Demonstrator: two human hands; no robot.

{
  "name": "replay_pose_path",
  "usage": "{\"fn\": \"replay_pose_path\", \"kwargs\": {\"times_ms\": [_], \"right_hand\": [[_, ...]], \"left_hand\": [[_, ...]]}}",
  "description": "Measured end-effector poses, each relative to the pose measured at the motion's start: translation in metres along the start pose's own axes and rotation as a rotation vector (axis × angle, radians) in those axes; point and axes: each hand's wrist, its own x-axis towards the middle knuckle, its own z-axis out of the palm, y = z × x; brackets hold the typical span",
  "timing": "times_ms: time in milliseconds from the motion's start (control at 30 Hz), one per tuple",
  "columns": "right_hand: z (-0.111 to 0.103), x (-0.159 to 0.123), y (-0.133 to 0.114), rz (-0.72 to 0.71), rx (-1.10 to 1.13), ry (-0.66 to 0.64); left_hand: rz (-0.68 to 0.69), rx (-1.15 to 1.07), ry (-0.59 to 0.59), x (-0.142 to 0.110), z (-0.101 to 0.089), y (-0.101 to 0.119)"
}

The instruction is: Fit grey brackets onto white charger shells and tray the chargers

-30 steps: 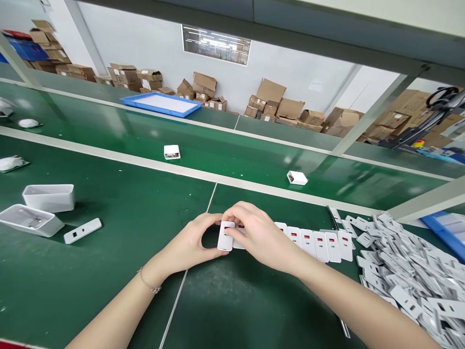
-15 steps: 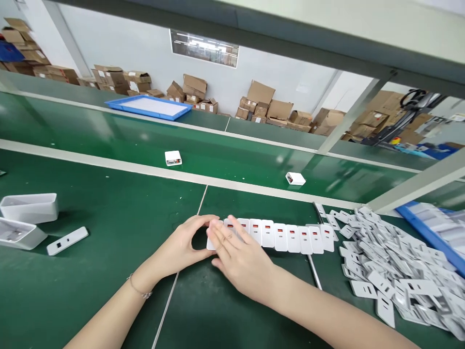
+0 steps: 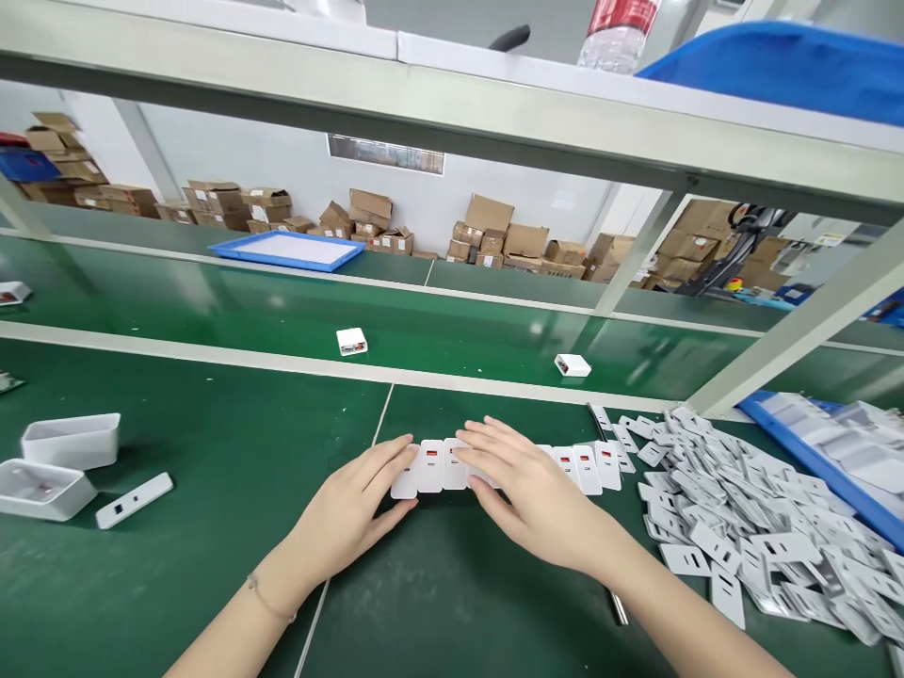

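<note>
One row of white chargers [image 3: 430, 476] runs sideways across the desk [image 3: 438, 612], each one's long axis pointing forward. The left hand [image 3: 353, 507] frames the left-end charger [image 3: 403, 486] between thumb and fingers, whether pinching unclear; the right hand [image 3: 533, 494] lies spread over the middle ones.

White blocks [image 3: 430, 473] on a green table [image 3: 438, 603]

The blocks show red marks. Heaped plates [image 3: 745, 532] are white with dark slots. The far tray [image 3: 282, 260] is white with a blue rim; cartons [image 3: 489, 214] are brown; a clear bottle [image 3: 611, 49] wears a red-and-white label.
</note>
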Motion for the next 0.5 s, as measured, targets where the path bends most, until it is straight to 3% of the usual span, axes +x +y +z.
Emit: {"fn": "replay_pose_path", "kwargs": {"times_ms": [167,267,333,400,467,500], "right_hand": [[0.01,-0.005,0.009,-0.019,-0.105,-0.066],[-0.014,-0.007,0.029,0.007,-0.126,0.004],[-0.041,-0.008,0.062,0.109,-0.169,0.094],[-0.066,-0.011,0.111,0.327,-0.246,0.151],[-0.082,-0.016,0.166,0.667,-0.381,-0.056],[-0.085,-0.019,0.193,0.746,-0.396,-0.137]], "left_hand": [[0.052,0.109,0.049,0.001,0.001,0.005],[0.028,0.088,0.034,0.002,0.001,0.007],[0.027,0.075,0.032,0.003,0.001,0.008],[0.036,0.075,0.044,0.004,0.0,0.008],[0.048,0.085,0.063,0.004,0.0,0.006],[0.052,0.089,0.069,0.003,0.001,0.005]]}}
